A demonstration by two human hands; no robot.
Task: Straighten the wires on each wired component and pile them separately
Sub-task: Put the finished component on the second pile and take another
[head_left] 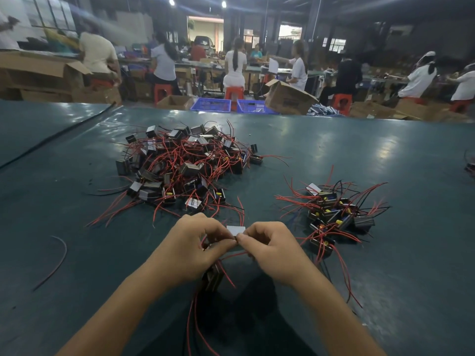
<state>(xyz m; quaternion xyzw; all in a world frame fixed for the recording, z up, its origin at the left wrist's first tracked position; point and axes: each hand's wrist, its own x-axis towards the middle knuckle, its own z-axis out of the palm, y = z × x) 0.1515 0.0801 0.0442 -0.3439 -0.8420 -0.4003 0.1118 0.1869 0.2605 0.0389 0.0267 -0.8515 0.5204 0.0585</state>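
My left hand (198, 242) and my right hand (270, 246) meet above the green table (77, 201), both pinching one wired component (235, 230), a small block with a pale face between the fingertips. Its red wires run under my hands. Below my left hand a second dark component (212, 278) hangs or lies with long red wires (191, 325) trailing toward me. A big tangled pile of components (185, 163) with red and black wires lies ahead. To the right sits a smaller pile (334, 214).
A loose dark wire (57, 260) curves on the table at the left. A black cable (59, 134) crosses the far left. Beyond the table edge are cardboard boxes, blue crates (210, 104) and several seated people at benches.
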